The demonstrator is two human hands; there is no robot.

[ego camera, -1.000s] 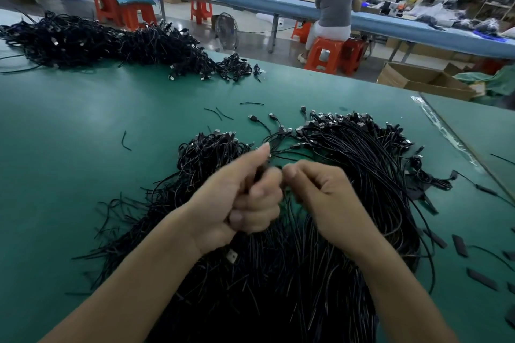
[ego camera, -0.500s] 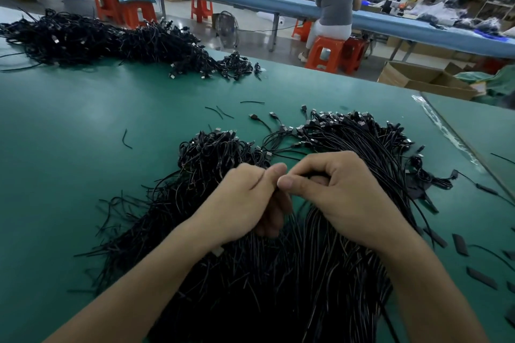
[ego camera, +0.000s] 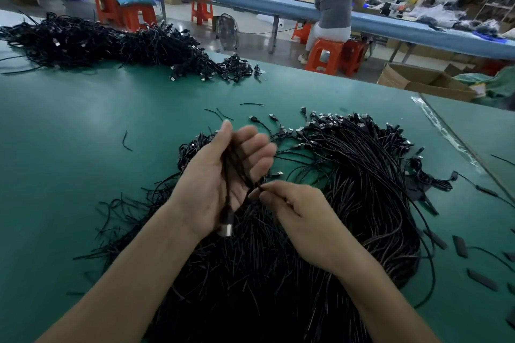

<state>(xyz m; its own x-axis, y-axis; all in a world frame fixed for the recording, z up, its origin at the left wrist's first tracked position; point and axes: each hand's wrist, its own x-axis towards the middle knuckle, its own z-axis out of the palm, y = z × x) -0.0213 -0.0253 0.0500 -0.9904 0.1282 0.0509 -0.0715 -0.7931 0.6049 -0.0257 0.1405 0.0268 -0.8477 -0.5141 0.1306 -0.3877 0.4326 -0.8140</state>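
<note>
The left hand is held palm up above the near heap, thumb and fingers fairly straight and spread loosely, though motion blur softens them. A thin black cable lies along the palm. Its rectangular metal plug hangs at the heel of the hand, shiny against the matte sheath. The right hand is just beside the left, also over the near heap, fingers curled, pinching the other end of the cable between thumb and forefinger.

The near heap is a broad mound of like cables: slim, round, dull-black cords running roughly parallel, with small silver-tipped plugs bunched along its far edge and loose cut ends fanning out on its left. Right of the heap lie flat black strips, short and oblong. A few curved offcuts are scattered to its left and beyond it.

All of this rests on a green table, smooth and faintly sheened. Far beyond the heap to the left, a second heap of tangled black cables sprawls along the table's far edge. Beyond the heap, past the table, are a grey floor, orange plastic stools, a round wire fan, an open cardboard box, and a long blue bench where a seated person faces away.
</note>
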